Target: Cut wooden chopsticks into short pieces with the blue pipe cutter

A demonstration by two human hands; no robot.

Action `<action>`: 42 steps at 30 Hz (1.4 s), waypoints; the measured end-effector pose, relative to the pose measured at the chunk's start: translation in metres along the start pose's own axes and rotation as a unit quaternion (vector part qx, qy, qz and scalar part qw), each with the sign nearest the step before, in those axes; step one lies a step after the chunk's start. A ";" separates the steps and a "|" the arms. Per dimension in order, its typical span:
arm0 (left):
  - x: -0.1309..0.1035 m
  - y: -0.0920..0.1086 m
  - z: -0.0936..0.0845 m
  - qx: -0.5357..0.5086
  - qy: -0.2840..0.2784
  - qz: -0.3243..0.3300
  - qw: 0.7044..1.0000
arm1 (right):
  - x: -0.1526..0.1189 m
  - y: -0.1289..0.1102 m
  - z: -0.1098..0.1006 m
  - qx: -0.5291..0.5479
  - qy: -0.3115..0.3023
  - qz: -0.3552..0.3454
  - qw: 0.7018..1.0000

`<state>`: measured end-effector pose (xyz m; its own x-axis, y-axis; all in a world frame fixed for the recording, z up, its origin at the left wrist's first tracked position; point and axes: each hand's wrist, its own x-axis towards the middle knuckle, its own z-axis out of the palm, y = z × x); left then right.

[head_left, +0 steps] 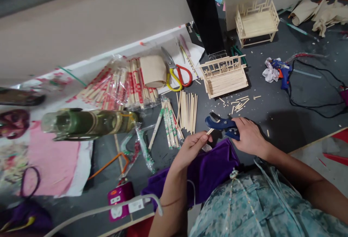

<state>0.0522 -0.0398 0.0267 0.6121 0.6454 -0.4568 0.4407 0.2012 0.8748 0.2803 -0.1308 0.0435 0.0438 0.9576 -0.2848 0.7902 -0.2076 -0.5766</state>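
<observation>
My left hand (193, 147) pinches a thin wooden stick (210, 131) between thumb and fingers, close to the table's front edge. In my right hand (249, 136) are blue-handled hand cutters (220, 122), their dark jaws pointing left over the stick's far end. Whether the blades touch the stick, I cannot tell. Under my hands lies purple cloth (209, 168). Just beyond them rest a row of bare sticks (187, 112) and several short cut pieces (240, 104). Behind those stands a small bench model made of sticks (225, 79).
A second bench model (257, 21) stands farther back beside a dark phone (205, 19) propped upright. Left are scissors (175, 72), wrapped chopsticks (116, 84), a green bottle (89, 124) and a purple power socket (121, 197). A blue glue gun (285, 74) with its cord lies right.
</observation>
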 end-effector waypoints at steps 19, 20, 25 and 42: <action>-0.004 0.014 0.000 0.022 -0.001 0.003 1.000 | -0.003 -0.002 0.000 0.008 -0.002 0.008 1.000; -0.004 0.014 -0.001 0.022 -0.001 0.003 1.000 | -0.003 -0.002 0.000 0.006 -0.001 0.007 1.000; -0.005 0.016 -0.001 0.034 0.000 0.007 0.999 | -0.003 -0.002 0.000 0.008 -0.006 0.006 1.000; -0.003 0.013 0.001 0.042 -0.012 0.001 0.999 | -0.007 -0.003 0.007 0.014 -0.049 0.046 0.998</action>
<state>0.0565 -0.0400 0.0391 0.6277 0.6277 -0.4604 0.4927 0.1376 0.8593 0.2740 -0.1386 0.0421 0.0540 0.9105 -0.4101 0.7686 -0.3000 -0.5650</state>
